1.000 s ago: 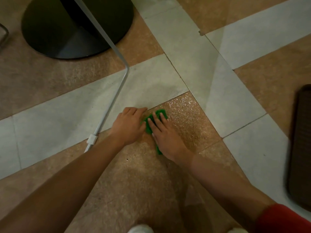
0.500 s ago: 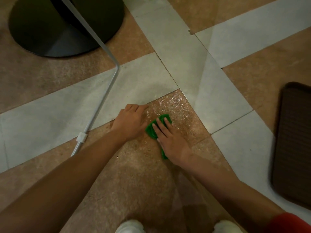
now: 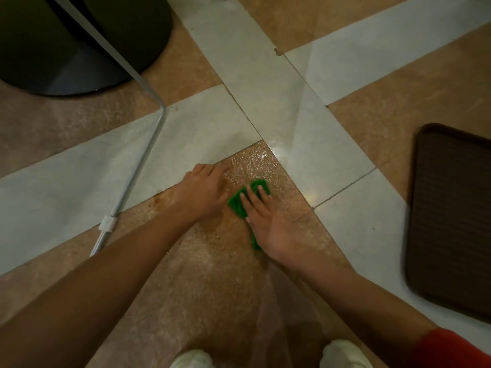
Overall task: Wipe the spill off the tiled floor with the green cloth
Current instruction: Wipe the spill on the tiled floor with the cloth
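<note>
Green cloth pinned flat on a wet brown tile

Green cloth (image 3: 240,201) lying crumpled on a glossy brown tile of the tiled floor (image 3: 279,123), long axis running near to far, tilted slightly right at the far end. Pressed down under right hand (image 3: 268,221), fingers spread flat, no pinch. Left hand (image 3: 204,191) just beside, palm down, fingers loosely together. Metal tube (image 3: 138,171) off left, dark round base (image 3: 79,49) beyond, brown tray (image 3: 451,213) far right.

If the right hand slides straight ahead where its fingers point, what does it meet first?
The right hand, flat on the green cloth, points up-left; beyond lie only wet brown tile and pale tiles. The way looks free.
</note>
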Demonstrator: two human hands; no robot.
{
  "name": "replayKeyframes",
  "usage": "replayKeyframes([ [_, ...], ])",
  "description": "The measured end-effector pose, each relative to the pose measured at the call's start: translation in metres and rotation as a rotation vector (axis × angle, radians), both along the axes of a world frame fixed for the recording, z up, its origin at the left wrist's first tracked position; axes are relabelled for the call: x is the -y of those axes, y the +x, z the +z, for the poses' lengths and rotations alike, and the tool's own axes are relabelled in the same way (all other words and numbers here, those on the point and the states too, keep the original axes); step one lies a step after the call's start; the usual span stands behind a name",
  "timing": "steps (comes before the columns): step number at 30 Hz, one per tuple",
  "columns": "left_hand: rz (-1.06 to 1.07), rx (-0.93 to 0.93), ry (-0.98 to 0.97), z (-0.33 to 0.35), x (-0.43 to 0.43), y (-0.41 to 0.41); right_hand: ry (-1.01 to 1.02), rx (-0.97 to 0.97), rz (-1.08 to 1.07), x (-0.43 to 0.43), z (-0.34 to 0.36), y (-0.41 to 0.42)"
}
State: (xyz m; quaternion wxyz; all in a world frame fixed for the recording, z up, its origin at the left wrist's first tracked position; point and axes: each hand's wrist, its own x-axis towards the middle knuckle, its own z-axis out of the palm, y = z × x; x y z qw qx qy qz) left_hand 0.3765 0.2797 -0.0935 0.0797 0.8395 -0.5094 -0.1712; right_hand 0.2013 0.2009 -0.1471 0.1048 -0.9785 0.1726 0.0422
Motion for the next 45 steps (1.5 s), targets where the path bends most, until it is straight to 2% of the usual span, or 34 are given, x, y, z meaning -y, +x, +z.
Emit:
replayKeyframes([
  [3,0.009,-0.014,0.004,0.001,0.001,-0.002,0.139,-0.019,0.022,0.013,0.004,-0.005],
  [7,0.009,-0.014,0.006,-0.001,0.001,-0.004,0.153,-0.01,-0.344,0.04,0.01,-0.016],
  [9,0.002,-0.012,0.003,-0.001,0.003,-0.005,0.175,-0.028,-0.438,0.046,0.015,-0.015],
  [11,-0.003,-0.011,-0.006,-0.002,0.006,-0.005,0.18,-0.039,-0.439,0.04,0.019,-0.014],
  [16,0.004,-0.024,-0.009,-0.004,0.013,-0.007,0.159,-0.093,-0.234,0.033,0.018,-0.022],
  [21,-0.011,-0.002,0.003,-0.005,0.011,-0.008,0.217,-0.01,-0.449,0.053,0.017,-0.018],
  [23,-0.005,-0.006,-0.011,-0.004,0.01,-0.004,0.206,-0.01,-0.472,0.053,0.016,-0.015],
  [26,0.027,0.008,-0.02,-0.003,0.006,0.006,0.178,-0.011,-0.371,0.038,0.014,-0.011],
  [30,0.087,-0.003,0.013,-0.004,-0.001,0.014,0.118,-0.046,-0.003,0.003,0.007,0.004],
  [33,0.086,0.007,0.049,-0.002,-0.003,0.014,0.129,-0.089,-0.008,0.017,0.004,0.022],
  [38,0.084,0.026,0.032,0.004,-0.008,0.021,0.163,-0.067,-0.22,0.036,0.009,0.064],
  [40,0.108,0.042,0.025,0.005,-0.012,0.025,0.15,-0.054,-0.169,0.023,0.009,0.066],
  [45,0.175,0.019,0.06,0.001,-0.017,0.028,0.156,-0.061,0.118,-0.013,0.005,0.048],
])
